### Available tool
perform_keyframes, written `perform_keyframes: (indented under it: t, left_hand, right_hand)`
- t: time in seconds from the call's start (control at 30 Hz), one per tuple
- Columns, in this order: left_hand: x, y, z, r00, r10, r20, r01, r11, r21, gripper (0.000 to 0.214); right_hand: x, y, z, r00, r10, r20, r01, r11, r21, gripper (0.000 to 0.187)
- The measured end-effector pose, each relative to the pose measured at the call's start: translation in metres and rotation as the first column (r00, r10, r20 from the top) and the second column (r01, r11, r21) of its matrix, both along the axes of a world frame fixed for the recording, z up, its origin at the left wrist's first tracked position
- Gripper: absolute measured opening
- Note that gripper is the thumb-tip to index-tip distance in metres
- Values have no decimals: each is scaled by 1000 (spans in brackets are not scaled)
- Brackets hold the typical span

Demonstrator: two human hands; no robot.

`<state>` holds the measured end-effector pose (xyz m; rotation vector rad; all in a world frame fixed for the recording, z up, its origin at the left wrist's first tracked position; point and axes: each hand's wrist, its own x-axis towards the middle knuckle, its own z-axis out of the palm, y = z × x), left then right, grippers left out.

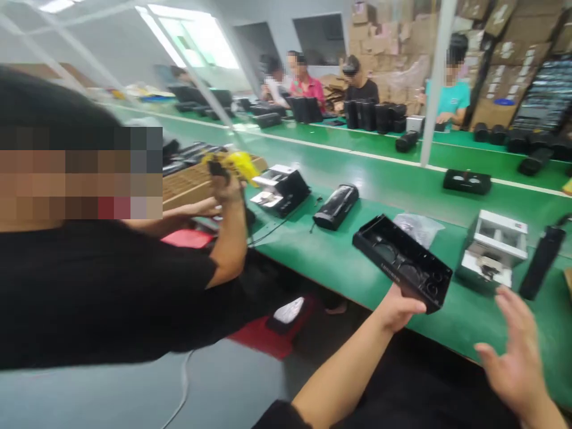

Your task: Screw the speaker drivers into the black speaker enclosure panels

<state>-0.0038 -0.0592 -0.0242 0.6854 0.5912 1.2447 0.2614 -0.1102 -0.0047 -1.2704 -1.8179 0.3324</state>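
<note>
My left hand (399,310) grips the lower right end of a black speaker housing (388,271). The housing is tilted, its hollow inside facing up, with round openings in it and small pale lettering along the near side. To the right, my right hand (513,351) is raised in front of the table edge, fingers apart and nothing in it. Beyond that hand stands a black and white box-shaped fixture (496,244) with a metal clamp on its front. A clear plastic bag (417,229) lies just behind the housing.
A co-worker in black (111,286) at my left holds a yellow tool (241,165). On the green table (295,256) are a second fixture (286,190), a black speaker (336,207) and a long black part (543,262). A pole (435,89) rises behind; other people sit across.
</note>
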Motion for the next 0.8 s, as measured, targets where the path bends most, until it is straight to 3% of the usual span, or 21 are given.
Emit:
perform_keyframes:
  t: [0.07,0.13,0.23,0.3,0.37,0.47,0.6,0.67,0.8]
  left_hand:
    - [14,-22,-13,994,-103,-23,102,995,-10,66]
    - [22,-36,-22,979,-193,-61,193,981,-15,63]
    - [24,-40,-34,959,-247,-140,246,969,-26,53]
    - [19,-37,-41,948,-241,-207,235,971,-51,37]
    - [9,-29,-45,942,-187,-277,172,982,-79,29]
    - [-10,-11,-44,918,0,-397,-35,996,-81,64]
    - [-25,9,-37,780,198,-594,-255,967,-12,110]
    - [-23,11,-35,700,227,-677,-276,960,36,110]
    - [-13,10,-24,530,190,-827,-189,977,103,83]
  right_hand:
    - [-19,-16,-16,993,66,93,-64,998,-17,96]
    - [-30,-20,-25,979,113,168,-107,993,-41,70]
    - [-26,-17,-26,966,133,224,-122,991,-63,34]
    - [-15,-14,-24,959,153,239,-136,987,-86,25]
    - [-3,-10,-23,953,180,244,-157,981,-113,20]
    - [17,-1,-26,941,220,257,-186,971,-148,17]
    - [43,18,-23,917,255,307,-211,963,-169,12]
    - [51,25,-17,900,276,338,-230,958,-170,11]
    - [56,29,-5,884,276,376,-236,960,-148,12]
